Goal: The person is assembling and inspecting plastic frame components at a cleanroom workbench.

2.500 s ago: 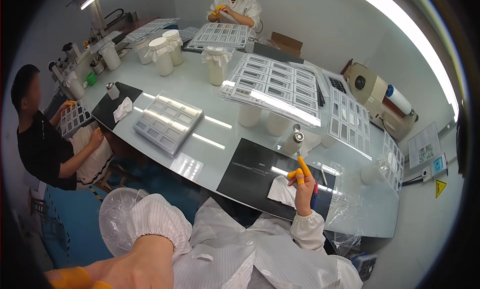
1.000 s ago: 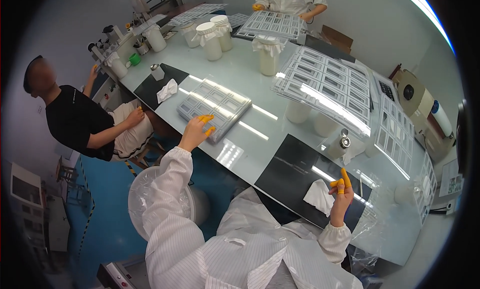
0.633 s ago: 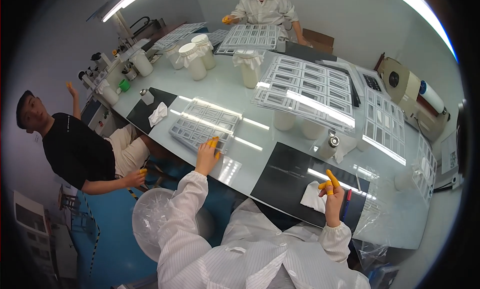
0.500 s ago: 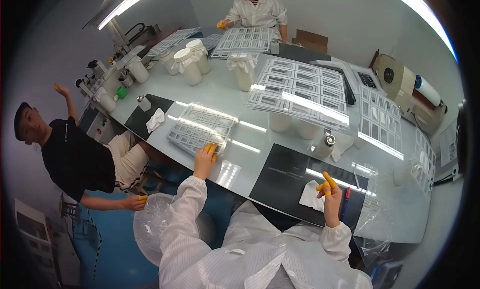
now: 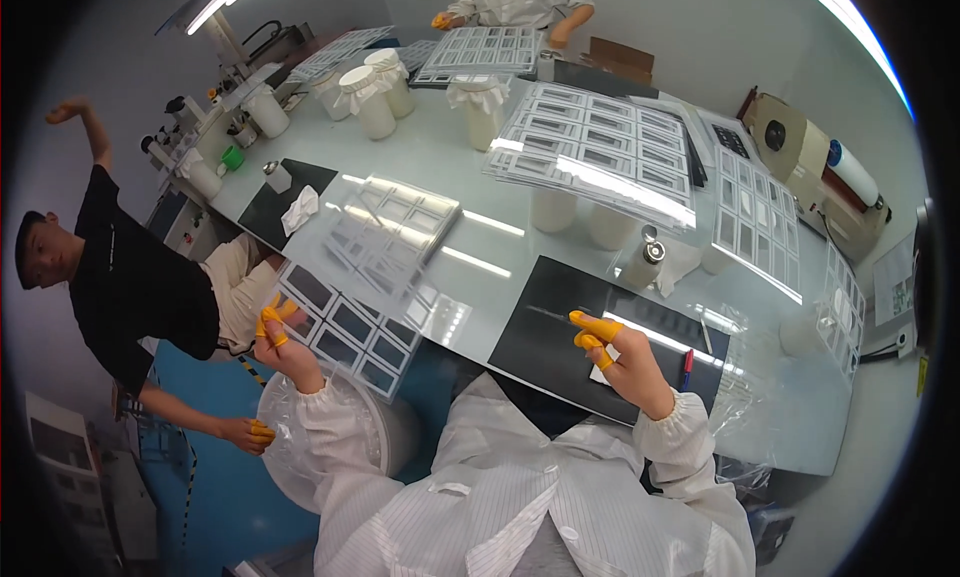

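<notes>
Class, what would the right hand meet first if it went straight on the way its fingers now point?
The right hand would probably meet the stack of framed trays; depth is unclear, so the black mat might come first.

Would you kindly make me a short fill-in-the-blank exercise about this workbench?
1. The framed sheet is held in the camera wearer's ____ hand.
2. The mat below the right hand is ____.
3. The pen lies to the ____ of that hand.
4. The small cup is ____.

Missing words: left; black; right; green.
</notes>
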Available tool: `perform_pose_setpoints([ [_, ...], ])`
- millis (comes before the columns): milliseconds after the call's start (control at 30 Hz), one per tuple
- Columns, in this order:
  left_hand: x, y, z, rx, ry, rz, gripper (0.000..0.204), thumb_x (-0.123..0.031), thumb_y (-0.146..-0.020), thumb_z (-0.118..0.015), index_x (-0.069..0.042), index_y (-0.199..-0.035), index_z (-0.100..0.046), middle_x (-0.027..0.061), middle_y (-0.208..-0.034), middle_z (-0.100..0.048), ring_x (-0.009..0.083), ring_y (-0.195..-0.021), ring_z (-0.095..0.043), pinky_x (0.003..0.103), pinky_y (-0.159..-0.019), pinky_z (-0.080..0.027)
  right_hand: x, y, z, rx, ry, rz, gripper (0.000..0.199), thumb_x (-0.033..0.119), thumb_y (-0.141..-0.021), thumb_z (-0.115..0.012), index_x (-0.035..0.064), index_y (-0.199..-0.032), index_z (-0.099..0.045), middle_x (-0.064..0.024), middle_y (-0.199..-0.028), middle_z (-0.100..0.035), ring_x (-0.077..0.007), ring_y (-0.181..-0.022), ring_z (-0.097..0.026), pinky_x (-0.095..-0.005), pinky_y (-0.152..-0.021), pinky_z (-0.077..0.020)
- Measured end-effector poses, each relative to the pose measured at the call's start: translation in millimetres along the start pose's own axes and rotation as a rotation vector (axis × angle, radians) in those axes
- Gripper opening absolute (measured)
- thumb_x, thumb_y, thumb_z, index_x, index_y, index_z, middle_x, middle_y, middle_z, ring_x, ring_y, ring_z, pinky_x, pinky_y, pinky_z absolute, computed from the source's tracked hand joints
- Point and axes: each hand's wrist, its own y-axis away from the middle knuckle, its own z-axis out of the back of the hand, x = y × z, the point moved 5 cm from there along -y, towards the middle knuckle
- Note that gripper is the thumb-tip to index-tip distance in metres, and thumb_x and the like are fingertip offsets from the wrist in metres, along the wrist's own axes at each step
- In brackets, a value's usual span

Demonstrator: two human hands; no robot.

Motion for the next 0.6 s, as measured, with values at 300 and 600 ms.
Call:
perform_pose_setpoints([
  [300,-15,95,-35,0.175,0.461,0.537,0.028,-0.026,-0.083,-0.042,-0.002,-0.083,-0.056,0.0068,-0.07,-0.059,0.0158,-0.055,-0.057,0.023,-0.049,-0.048,17,4,-20,-0.177,0.1,0.193,0.037,-0.005,-0.067,-0.056,0.0031,-0.102,-0.052,-0.0101,-0.085,-0.053,-0.026,-0.075,-0.05,-0.0299,-0.067,-0.0414],
  [600,-38,163,-120,0.603,0.587,0.677,0.029,-0.021,-0.084,-0.043,0.005,-0.084,-0.055,0.0096,-0.065,-0.058,0.0171,-0.048,-0.056,0.023,-0.051,-0.046,161,0,30,0.263,0.378,0.754,0.039,0.009,-0.062,-0.059,-0.0017,-0.099,-0.053,-0.0079,-0.082,-0.051,-0.0163,-0.06,-0.046,-0.0264,-0.056,-0.0387],
])
